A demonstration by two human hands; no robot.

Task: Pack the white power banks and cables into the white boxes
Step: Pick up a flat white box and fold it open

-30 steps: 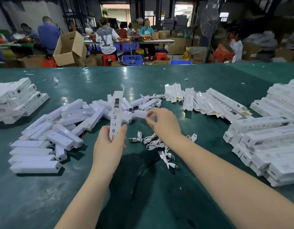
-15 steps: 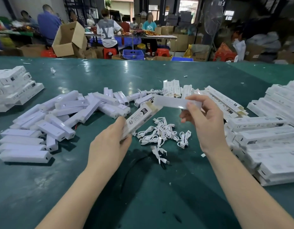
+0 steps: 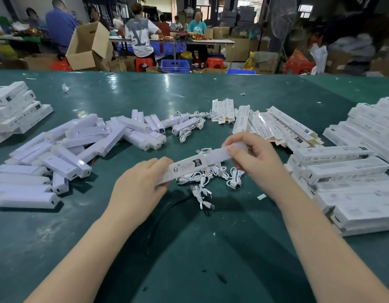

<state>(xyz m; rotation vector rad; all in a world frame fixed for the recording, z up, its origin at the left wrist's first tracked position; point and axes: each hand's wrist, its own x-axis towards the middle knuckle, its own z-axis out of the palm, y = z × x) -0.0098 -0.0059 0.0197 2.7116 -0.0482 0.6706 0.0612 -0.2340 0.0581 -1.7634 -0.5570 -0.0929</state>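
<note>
My left hand grips the near end of a narrow white box with a printed label, held above the green table. My right hand pinches a white power bank whose left end sits in the open far end of that box. Under my hands lies a heap of coiled white cables. Loose white power banks are scattered at the left. Flat unfolded white boxes lie at the back right.
Stacks of filled white boxes stand at the right, and another stack at the far left. The green table stretches toward me. Beyond its far edge, people work at tables among cardboard cartons and blue crates.
My right hand picked a power bank from the pile and brought it to the box. My left hand tilted the box from upright to nearly level. The power bank's end now sits in the box.
</note>
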